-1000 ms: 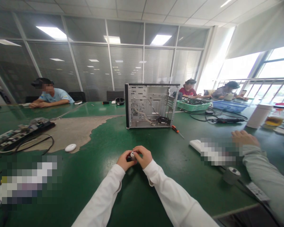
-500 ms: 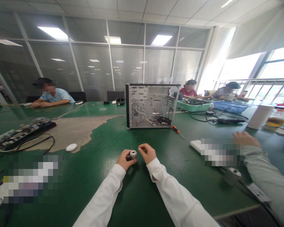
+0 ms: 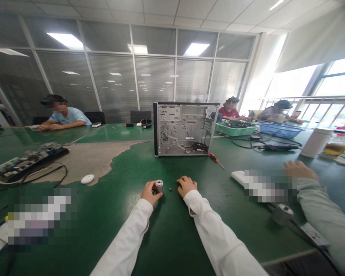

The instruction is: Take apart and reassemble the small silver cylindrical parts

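Holding a short metal cylinder (image 3: 159,186) upright with the left hand (image 3: 150,193), between thumb and curled fingers, closed no further than the width of the body. Capped at the upper end with a pale face marked by dark openings. Held low at the green table (image 3: 212,222), directly in front of the wearer and just left of a tiny dark piece (image 3: 170,189). Perhaps a nut or a screw, but too small here to tell.

On the far side of that piece, the right hand (image 3: 187,186): palm down, loosely bent, with slightly parted fingers and nothing visible in their hold. Near the piece, with a gap of bare table between.

Done, judging by the layout: tiny piece lying alone on the table, apart from the cylinder. Not yet done: release of the cylinder, or any joining of the two.

Farther back, an open-sided computer case (image 3: 168,114) with loose cables inside. Beside its near right corner, an orange-handled screwdriver (image 3: 214,157), lying untouched. Off to the right, a co-worker's hand (image 3: 300,170) on the table, well apart from both bare hands.
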{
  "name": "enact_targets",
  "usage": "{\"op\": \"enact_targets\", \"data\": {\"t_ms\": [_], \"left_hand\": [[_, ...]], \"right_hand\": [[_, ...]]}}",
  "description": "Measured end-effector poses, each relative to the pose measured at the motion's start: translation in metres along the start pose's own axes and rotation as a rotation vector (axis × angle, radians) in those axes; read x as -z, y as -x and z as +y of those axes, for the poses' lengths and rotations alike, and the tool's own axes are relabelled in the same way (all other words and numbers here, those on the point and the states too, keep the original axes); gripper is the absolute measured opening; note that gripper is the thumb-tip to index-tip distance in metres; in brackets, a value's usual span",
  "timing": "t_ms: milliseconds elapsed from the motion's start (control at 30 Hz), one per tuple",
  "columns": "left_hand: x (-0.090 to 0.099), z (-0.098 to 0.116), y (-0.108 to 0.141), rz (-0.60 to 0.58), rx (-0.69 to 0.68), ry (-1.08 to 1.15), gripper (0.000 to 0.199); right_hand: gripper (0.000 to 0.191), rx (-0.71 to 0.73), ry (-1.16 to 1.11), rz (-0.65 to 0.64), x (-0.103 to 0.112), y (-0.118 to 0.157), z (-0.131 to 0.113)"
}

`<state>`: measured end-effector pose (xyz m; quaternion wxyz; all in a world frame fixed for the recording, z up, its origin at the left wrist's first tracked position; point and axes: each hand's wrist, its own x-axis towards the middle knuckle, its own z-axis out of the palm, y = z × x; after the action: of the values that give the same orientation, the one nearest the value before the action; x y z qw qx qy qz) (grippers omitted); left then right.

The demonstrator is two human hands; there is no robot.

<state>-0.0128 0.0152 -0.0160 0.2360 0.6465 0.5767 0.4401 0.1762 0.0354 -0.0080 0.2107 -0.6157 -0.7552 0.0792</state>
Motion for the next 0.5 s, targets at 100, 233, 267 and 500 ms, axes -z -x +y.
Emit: {"op": "enact_targets", "data": {"t_ms": [100, 233, 267, 500], "left_hand": [[0.0, -0.0018, -0.0013, -0.026, 0.009, -0.007, 0.047], [-0.0001, 0.0002, -0.0007, -0.032, 0.013, -0.013, 0.047], [-0.0003, 0.0011, -0.0002, -0.025, 0.014, -0.016, 0.047], [-0.001, 0.0047, 0.0018, 0.01, 0.03, -0.02, 0.047]], "right_hand": [[0.031, -0.028, 0.075, 0.015, -0.0016, 0.0003, 0.0], [0.031, -0.017, 0.07, 0.022, -0.0038, 0.0006, -0.0009], [0.031, -0.013, 0.063, 0.024, -0.0041, 0.0006, -0.0008], [0.03, 0.007, 0.037, 0.036, -0.0045, 0.0011, -0.002]]}}
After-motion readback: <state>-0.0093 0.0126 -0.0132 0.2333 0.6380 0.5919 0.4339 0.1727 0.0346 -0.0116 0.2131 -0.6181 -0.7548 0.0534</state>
